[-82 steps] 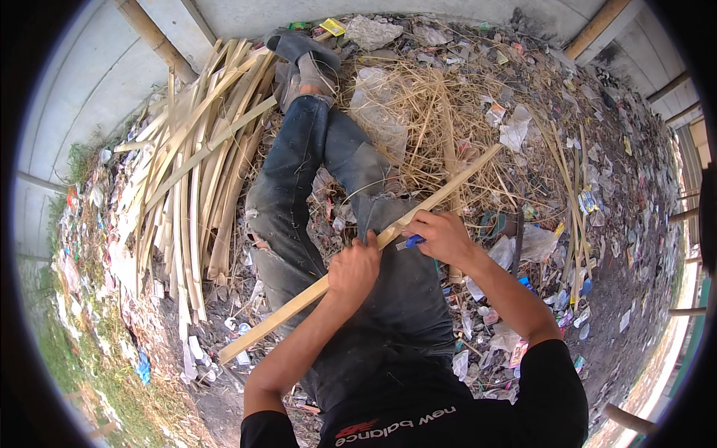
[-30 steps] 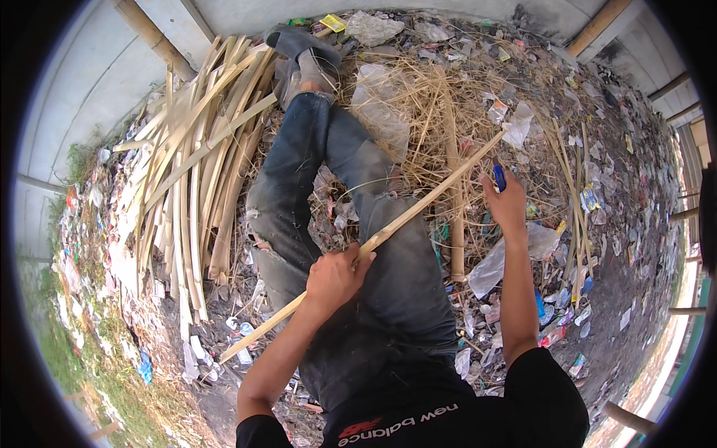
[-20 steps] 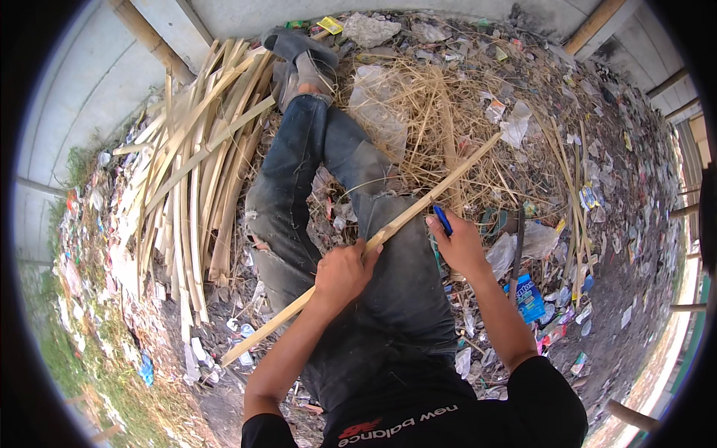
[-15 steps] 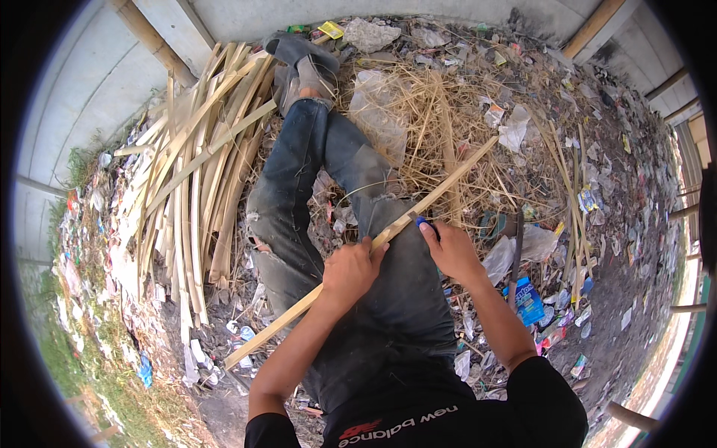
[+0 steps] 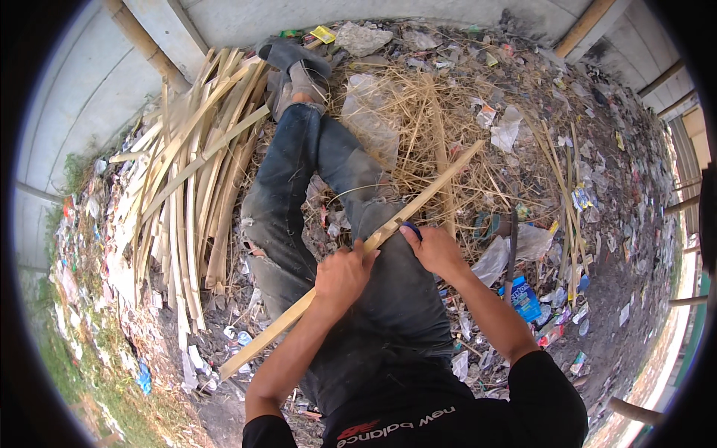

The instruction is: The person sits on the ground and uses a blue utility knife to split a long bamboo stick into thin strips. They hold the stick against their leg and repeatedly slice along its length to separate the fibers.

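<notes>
A long pale bamboo strip point(image 5: 448, 174) lies slantwise across my thighs, its far end up to the right and its near end beside my left forearm. My left hand point(image 5: 342, 278) is closed around it near the middle. In my right hand point(image 5: 436, 252) is a small knife point(image 5: 408, 227) with a blue handle, mostly covered by my fingers. Its short dark blade meets the strip just beyond my left hand. My legs, in worn dark jeans point(image 5: 287, 164), stretch out beneath the strip.
A large heap of bamboo strips point(image 5: 196, 187) lies left of my legs. Thin shavings point(image 5: 418, 127) cover the ground ahead. A dark curved blade-like tool point(image 5: 512, 250) stands at my right, beside a blue packet point(image 5: 525, 300). Litter surrounds me; a grey wall point(image 5: 261, 16) closes the far side.
My right hand with the knife has moved slightly left and nearer me along the strip, closer to my left hand. The whole view has shifted a little.
</notes>
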`<move>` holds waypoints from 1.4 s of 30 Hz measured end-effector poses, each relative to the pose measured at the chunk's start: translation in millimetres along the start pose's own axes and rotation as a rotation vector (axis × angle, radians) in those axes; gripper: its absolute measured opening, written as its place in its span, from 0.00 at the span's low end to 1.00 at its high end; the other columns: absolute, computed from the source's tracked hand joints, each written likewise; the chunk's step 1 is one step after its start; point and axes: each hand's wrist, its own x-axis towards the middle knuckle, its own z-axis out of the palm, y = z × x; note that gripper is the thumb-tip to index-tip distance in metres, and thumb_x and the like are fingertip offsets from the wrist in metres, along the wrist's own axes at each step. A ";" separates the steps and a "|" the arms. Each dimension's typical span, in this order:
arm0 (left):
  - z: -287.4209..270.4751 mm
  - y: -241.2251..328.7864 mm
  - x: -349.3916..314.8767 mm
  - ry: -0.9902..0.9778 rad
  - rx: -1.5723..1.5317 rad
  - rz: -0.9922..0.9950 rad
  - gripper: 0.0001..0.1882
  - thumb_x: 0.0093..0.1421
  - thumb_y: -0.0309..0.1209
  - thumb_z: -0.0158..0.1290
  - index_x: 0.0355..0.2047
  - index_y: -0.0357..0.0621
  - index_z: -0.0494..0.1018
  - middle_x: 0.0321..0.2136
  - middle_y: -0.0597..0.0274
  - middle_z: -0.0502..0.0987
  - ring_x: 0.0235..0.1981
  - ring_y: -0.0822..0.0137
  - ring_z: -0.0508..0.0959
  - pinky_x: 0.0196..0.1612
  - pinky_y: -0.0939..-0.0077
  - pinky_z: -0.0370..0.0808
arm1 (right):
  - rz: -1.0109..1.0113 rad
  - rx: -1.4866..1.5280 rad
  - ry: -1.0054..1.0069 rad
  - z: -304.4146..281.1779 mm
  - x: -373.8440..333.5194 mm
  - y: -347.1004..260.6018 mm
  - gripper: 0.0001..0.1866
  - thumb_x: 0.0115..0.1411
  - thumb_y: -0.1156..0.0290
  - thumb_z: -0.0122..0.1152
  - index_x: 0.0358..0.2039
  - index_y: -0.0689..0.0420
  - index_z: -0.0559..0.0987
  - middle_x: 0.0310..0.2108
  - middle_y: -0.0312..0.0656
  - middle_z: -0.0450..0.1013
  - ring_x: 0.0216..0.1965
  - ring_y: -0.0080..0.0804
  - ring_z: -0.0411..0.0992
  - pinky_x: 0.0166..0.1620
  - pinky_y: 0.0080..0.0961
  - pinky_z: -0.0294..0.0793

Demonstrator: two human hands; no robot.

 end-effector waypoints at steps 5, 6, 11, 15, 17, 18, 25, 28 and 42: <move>-2.7 -9.5 -9.6 0.015 -0.011 0.025 0.21 0.69 0.47 0.58 0.47 0.40 0.78 0.24 0.45 0.81 0.26 0.42 0.84 0.28 0.50 0.80 | -0.044 -0.044 -0.003 13.9 -5.5 0.8 0.37 0.73 0.39 0.48 0.30 0.64 0.85 0.28 0.60 0.80 0.34 0.64 0.80 0.41 0.53 0.79; -1.9 -12.1 -12.2 0.034 -0.020 0.030 0.21 0.69 0.47 0.58 0.47 0.41 0.78 0.23 0.45 0.81 0.26 0.42 0.84 0.28 0.50 0.80 | -0.012 -0.026 -0.035 0.9 -0.6 1.0 0.37 0.73 0.39 0.48 0.30 0.65 0.84 0.29 0.61 0.80 0.35 0.65 0.79 0.42 0.54 0.78; -10.0 -23.5 -24.4 0.012 0.039 0.071 0.24 0.69 0.50 0.56 0.50 0.41 0.77 0.26 0.48 0.81 0.24 0.46 0.84 0.26 0.52 0.81 | 0.072 -0.034 0.057 11.9 15.5 35.1 0.40 0.73 0.38 0.45 0.30 0.66 0.84 0.28 0.62 0.80 0.35 0.65 0.79 0.42 0.56 0.78; -46.1 -45.7 -58.9 -0.049 0.035 0.056 0.23 0.68 0.49 0.58 0.51 0.43 0.78 0.26 0.49 0.81 0.24 0.45 0.84 0.27 0.51 0.80 | 0.381 0.134 0.127 -22.3 40.0 109.2 0.42 0.75 0.37 0.41 0.29 0.67 0.83 0.27 0.64 0.78 0.35 0.67 0.78 0.43 0.56 0.76; -53.1 -46.5 -70.5 -0.054 0.018 0.028 0.23 0.66 0.48 0.60 0.52 0.45 0.78 0.26 0.51 0.81 0.25 0.45 0.84 0.27 0.50 0.79 | 0.335 0.070 0.165 -25.0 48.3 128.9 0.42 0.75 0.37 0.41 0.28 0.66 0.83 0.26 0.63 0.77 0.34 0.67 0.77 0.41 0.56 0.76; -52.7 -53.0 -74.1 -0.050 -0.010 0.007 0.23 0.66 0.48 0.60 0.52 0.45 0.78 0.26 0.51 0.81 0.25 0.45 0.83 0.27 0.50 0.79 | 0.304 0.038 0.176 -27.3 49.6 123.7 0.42 0.75 0.37 0.41 0.28 0.66 0.83 0.25 0.62 0.77 0.33 0.67 0.77 0.41 0.55 0.76; -40.9 -41.2 -67.3 -0.008 -0.005 -0.060 0.21 0.67 0.45 0.61 0.51 0.43 0.80 0.24 0.50 0.80 0.26 0.44 0.83 0.29 0.49 0.77 | 0.002 0.014 -0.007 -1.4 6.3 31.2 0.40 0.74 0.39 0.47 0.24 0.67 0.82 0.23 0.62 0.77 0.31 0.64 0.78 0.37 0.54 0.77; -34.2 -37.1 -62.4 -0.004 -0.036 -0.066 0.21 0.66 0.46 0.61 0.51 0.44 0.80 0.25 0.50 0.80 0.26 0.44 0.83 0.29 0.49 0.77 | -0.083 -0.039 -0.042 4.8 -15.9 4.1 0.36 0.74 0.42 0.50 0.28 0.66 0.83 0.23 0.62 0.77 0.30 0.64 0.78 0.36 0.53 0.77; -27.8 -39.8 -68.8 0.013 -0.033 -0.038 0.20 0.66 0.44 0.62 0.51 0.45 0.79 0.25 0.51 0.80 0.26 0.44 0.82 0.29 0.50 0.77 | -0.110 -0.026 -0.028 10.0 -7.7 12.4 0.39 0.73 0.39 0.49 0.26 0.67 0.82 0.23 0.65 0.75 0.30 0.69 0.76 0.39 0.57 0.75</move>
